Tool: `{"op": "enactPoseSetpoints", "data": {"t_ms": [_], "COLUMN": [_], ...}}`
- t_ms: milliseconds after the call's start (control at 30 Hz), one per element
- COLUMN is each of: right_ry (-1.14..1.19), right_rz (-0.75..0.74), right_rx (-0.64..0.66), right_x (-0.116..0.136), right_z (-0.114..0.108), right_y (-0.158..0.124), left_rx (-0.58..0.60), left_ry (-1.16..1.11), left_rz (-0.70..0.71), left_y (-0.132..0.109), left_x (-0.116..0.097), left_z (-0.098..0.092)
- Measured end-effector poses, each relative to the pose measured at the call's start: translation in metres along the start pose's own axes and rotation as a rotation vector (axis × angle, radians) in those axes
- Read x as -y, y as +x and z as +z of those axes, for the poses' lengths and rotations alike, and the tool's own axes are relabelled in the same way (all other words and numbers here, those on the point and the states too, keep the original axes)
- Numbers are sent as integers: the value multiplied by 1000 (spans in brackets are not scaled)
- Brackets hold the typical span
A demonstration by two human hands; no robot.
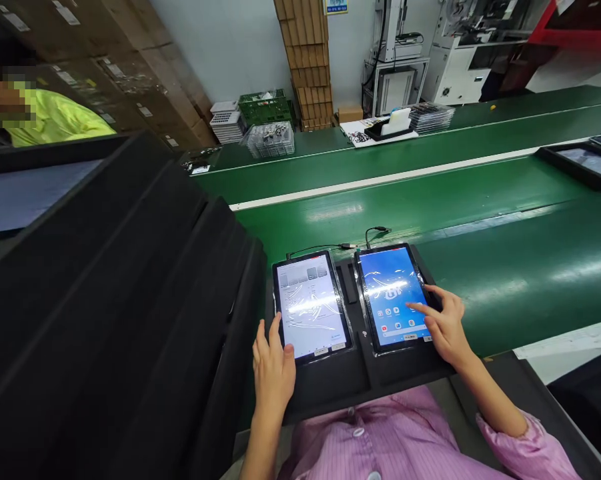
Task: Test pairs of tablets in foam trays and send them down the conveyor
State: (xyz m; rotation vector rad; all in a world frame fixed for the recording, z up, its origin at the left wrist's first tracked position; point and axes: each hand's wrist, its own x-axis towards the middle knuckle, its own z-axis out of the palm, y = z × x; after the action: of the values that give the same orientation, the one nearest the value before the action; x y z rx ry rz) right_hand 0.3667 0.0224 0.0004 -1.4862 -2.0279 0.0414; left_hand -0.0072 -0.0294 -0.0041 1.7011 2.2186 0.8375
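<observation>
Right tablet [393, 295] sits in the right slot of a black tray [360, 380], with a blue home screen and rows of app icons. The icon labels are too small to read. Left tablet [311, 305] is in the left slot just beside it, showing a white page with grey tiles along the top; that text is unreadable too. Both screens carry crinkled clear film. A thin cable [377, 230] runs from the top edge of each tablet.

The tray lies at the near edge of the green conveyor belt [505, 253], right against the person's pink striped shirt [395, 433].

Right hand [445, 327] - index finger stretched out with its tip on the right tablet's screen, low on the right side; the other fingers are loosely curled and it grips nothing. Left hand [273, 370] - loosely spread, thumb resting on the left tablet's lower-left corner, fingers up along its left edge, not clamped on it.

A tall stack of black trays [130, 300] fills the left. Another tray with tablets [580, 163] sits at the belt's far right edge. A green crate [265, 107] and a cardboard stack [307, 60] stand by the back wall, whose blue sign [336, 7] is illegible. A co-worker in a yellow-green top [55, 120] is at far left.
</observation>
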Motion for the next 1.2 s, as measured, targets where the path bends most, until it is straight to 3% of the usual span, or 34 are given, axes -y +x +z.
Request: {"op": "enactPoseSetpoints", "data": {"t_ms": [133,467,1000,1100,1200], "right_ry": [4,30,0,35,136], "right_rz": [-189,-283,-182,-170,-176], "right_rx": [74,43,-52,-38,125], "right_x": [13,21,8,4,10], "right_z": [-5,-12,-5,-6,-6], "right_y": [2,7,0,11,49], "left_rx": [5,-27,-30,-45,-46], "left_ry": [19,43,34,21,14], "left_rz": [0,55,62,95,115], "left_y": [0,0,-1,0,0], "left_x": [-3,-5,-3,-2,-2], "left_z": [-1,-1,2,3,5]}}
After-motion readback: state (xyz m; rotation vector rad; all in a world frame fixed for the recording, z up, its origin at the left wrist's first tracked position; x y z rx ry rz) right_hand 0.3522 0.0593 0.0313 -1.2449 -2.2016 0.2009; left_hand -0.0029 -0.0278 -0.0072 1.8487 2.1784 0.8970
